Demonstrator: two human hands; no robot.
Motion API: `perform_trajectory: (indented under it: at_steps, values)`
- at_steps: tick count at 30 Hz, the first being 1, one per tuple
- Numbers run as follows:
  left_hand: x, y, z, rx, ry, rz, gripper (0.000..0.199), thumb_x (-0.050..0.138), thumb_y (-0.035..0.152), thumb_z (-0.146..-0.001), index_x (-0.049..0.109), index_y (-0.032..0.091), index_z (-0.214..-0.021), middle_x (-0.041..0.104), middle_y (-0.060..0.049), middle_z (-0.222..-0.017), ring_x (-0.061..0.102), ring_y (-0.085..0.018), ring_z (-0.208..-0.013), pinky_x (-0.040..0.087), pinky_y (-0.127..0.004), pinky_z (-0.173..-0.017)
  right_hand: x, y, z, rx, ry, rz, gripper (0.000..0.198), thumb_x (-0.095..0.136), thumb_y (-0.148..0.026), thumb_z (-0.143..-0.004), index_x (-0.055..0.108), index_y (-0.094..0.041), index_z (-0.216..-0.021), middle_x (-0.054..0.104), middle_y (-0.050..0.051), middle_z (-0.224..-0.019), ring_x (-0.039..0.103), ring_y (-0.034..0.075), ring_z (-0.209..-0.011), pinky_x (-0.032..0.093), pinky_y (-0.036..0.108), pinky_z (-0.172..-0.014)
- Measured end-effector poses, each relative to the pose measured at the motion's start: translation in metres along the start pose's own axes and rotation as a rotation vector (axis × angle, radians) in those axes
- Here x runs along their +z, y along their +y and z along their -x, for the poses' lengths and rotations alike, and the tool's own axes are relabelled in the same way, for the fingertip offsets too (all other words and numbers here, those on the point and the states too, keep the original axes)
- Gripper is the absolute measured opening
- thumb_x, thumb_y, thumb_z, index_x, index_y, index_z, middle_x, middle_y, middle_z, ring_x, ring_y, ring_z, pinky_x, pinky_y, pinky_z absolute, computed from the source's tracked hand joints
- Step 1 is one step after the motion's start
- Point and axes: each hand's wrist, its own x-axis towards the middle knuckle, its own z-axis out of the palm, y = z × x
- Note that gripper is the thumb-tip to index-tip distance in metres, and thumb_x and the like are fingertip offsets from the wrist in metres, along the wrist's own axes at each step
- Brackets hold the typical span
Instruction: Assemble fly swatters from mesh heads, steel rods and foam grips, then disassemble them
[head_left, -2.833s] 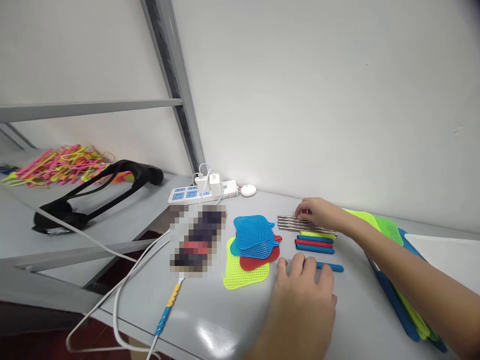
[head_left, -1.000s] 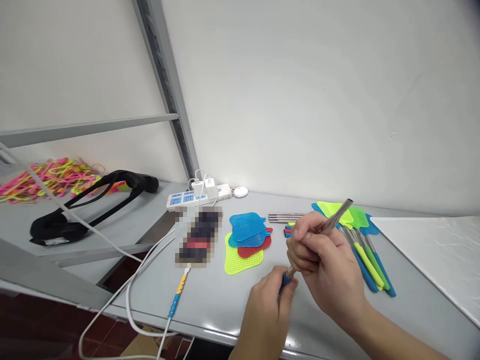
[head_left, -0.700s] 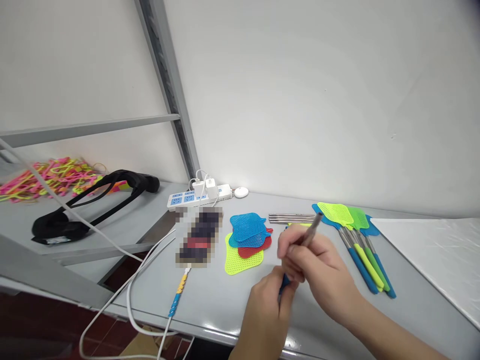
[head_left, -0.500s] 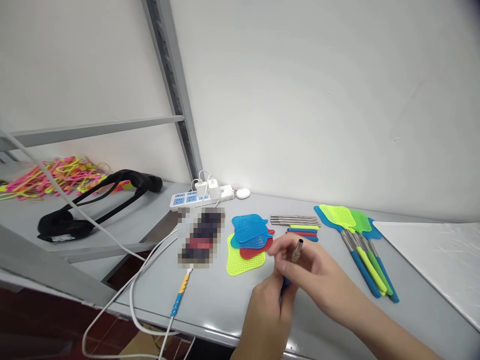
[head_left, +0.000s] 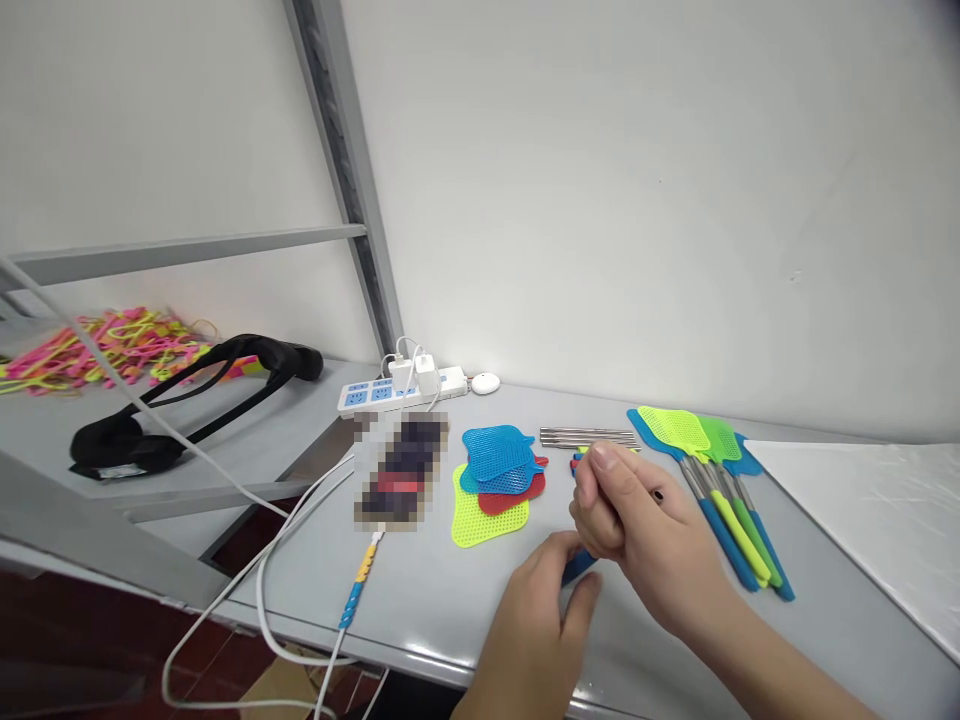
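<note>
My left hand (head_left: 529, 625) is closed around a blue handle grip (head_left: 577, 567), which shows between thumb and fingers. My right hand (head_left: 637, 530) is curled in a fist just above it, wrapped round a metal tube whose open end (head_left: 658, 496) peeks out at the knuckles. The two hands are close together; where the tube meets the grip is hidden. To their left lie loose fly swatter heads: blue (head_left: 499, 452), red (head_left: 514, 500) and yellow-green (head_left: 487, 525). Behind my right hand are several metal tubes (head_left: 585, 438) and coloured grips (head_left: 574, 463), mostly covered.
Several assembled fly swatters (head_left: 724, 515) lie at the right, beside a white sheet (head_left: 862, 530). A phone (head_left: 405, 470), blurred out, lies on a cable left of the heads. Behind it are a power strip (head_left: 401, 392) and chargers. A black headset (head_left: 255, 350) rests on the left shelf.
My right hand has turned and closed into a fist around the metal tube, which stood up between its fingers before. It has shifted slightly right, covering more of the coloured grips.
</note>
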Motion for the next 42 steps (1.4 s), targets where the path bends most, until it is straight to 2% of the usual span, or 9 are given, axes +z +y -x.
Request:
perform_trajectory:
  at_steps: [5, 11, 14, 20, 23, 31, 35, 39, 42]
  values:
    - [0.000, -0.006, 0.000, -0.017, -0.022, -0.025, 0.026, 0.041, 0.020, -0.094, 0.062, 0.023, -0.110, 0.069, -0.004, -0.097, 0.061, -0.020, -0.087, 0.047, -0.030, -0.077, 0.000, 0.004, -0.007, -0.027, -0.008, -0.021, 0.037, 0.046, -0.049, -0.096, 0.049, -0.022, -0.071, 0.026, -0.009, -0.046, 0.020, 0.009, -0.045, 0.019, 0.025, -0.045]
    - [0.002, -0.006, 0.000, -0.035, -0.010, -0.004, 0.021, 0.040, 0.020, -0.096, 0.060, 0.023, -0.099, 0.066, -0.001, -0.085, 0.059, -0.019, -0.079, 0.045, -0.028, -0.076, -0.001, 0.013, -0.007, -0.023, -0.026, -0.043, 0.039, 0.047, -0.052, -0.095, 0.047, -0.022, -0.071, 0.030, -0.009, -0.047, 0.023, 0.009, -0.045, 0.023, 0.026, -0.046]
    - [0.001, -0.007, -0.001, -0.037, -0.024, -0.002, 0.021, 0.040, 0.020, -0.096, 0.060, 0.022, -0.101, 0.066, -0.002, -0.087, 0.059, -0.019, -0.081, 0.045, -0.028, -0.076, -0.002, 0.017, -0.008, -0.032, -0.049, -0.053, 0.039, 0.046, -0.052, -0.096, 0.046, -0.022, -0.071, 0.030, -0.009, -0.048, 0.023, 0.009, -0.046, 0.023, 0.026, -0.046]
    - [0.000, -0.006, -0.002, -0.020, -0.021, 0.076, 0.030, 0.040, 0.019, -0.096, 0.058, 0.022, -0.120, 0.070, -0.005, -0.105, 0.062, -0.019, -0.088, 0.046, -0.029, -0.078, -0.003, 0.025, -0.012, -0.020, -0.103, -0.016, 0.037, 0.045, -0.051, -0.096, 0.045, -0.022, -0.074, 0.031, -0.009, -0.049, 0.023, 0.009, -0.047, 0.020, 0.026, -0.046]
    - [0.000, -0.006, -0.003, -0.048, -0.019, 0.084, 0.033, 0.040, 0.019, -0.096, 0.058, 0.022, -0.124, 0.071, -0.005, -0.104, 0.062, -0.019, -0.086, 0.045, -0.028, -0.077, -0.003, 0.028, -0.014, -0.006, -0.116, 0.007, 0.038, 0.042, -0.051, -0.098, 0.044, -0.022, -0.074, 0.031, -0.009, -0.049, 0.022, 0.009, -0.047, 0.020, 0.027, -0.046]
    - [-0.001, -0.007, -0.002, -0.043, -0.030, 0.098, 0.034, 0.043, 0.022, -0.097, 0.056, 0.025, -0.128, 0.069, -0.004, -0.111, 0.061, -0.020, -0.094, 0.044, -0.029, -0.081, -0.005, 0.027, -0.017, 0.011, -0.134, 0.021, 0.037, 0.042, -0.049, -0.098, 0.043, -0.022, -0.073, 0.032, -0.009, -0.050, 0.023, 0.009, -0.047, 0.020, 0.027, -0.046]
    - [-0.001, -0.006, -0.003, -0.064, -0.021, 0.113, 0.032, 0.042, 0.031, -0.099, 0.058, 0.022, -0.125, 0.069, -0.007, -0.111, 0.061, -0.021, -0.088, 0.044, -0.030, -0.078, -0.001, 0.026, -0.020, 0.042, -0.122, 0.037, 0.037, 0.043, -0.049, -0.098, 0.045, -0.022, -0.073, 0.029, -0.009, -0.050, 0.022, 0.009, -0.048, 0.020, 0.027, -0.048]
    - [0.000, 0.000, -0.004, -0.021, 0.040, 0.191, 0.029, 0.043, 0.027, -0.097, 0.060, 0.018, -0.119, 0.067, -0.010, -0.111, 0.060, -0.022, -0.094, 0.044, -0.031, -0.081, 0.010, 0.018, -0.018, 0.077, -0.114, 0.166, 0.039, 0.047, -0.051, -0.095, 0.046, -0.020, -0.071, 0.030, -0.009, -0.054, 0.024, 0.009, -0.051, 0.022, 0.025, -0.049]
    - [0.001, 0.004, -0.003, -0.023, 0.139, 0.232, 0.023, 0.044, 0.027, -0.096, 0.060, 0.017, -0.109, 0.067, -0.008, -0.093, 0.060, -0.021, -0.084, 0.044, -0.029, -0.074, 0.016, 0.003, -0.019, 0.090, -0.166, 0.297, 0.031, 0.054, -0.051, -0.091, 0.053, -0.022, -0.081, 0.042, -0.006, -0.065, 0.034, 0.008, -0.053, 0.029, 0.023, -0.050]
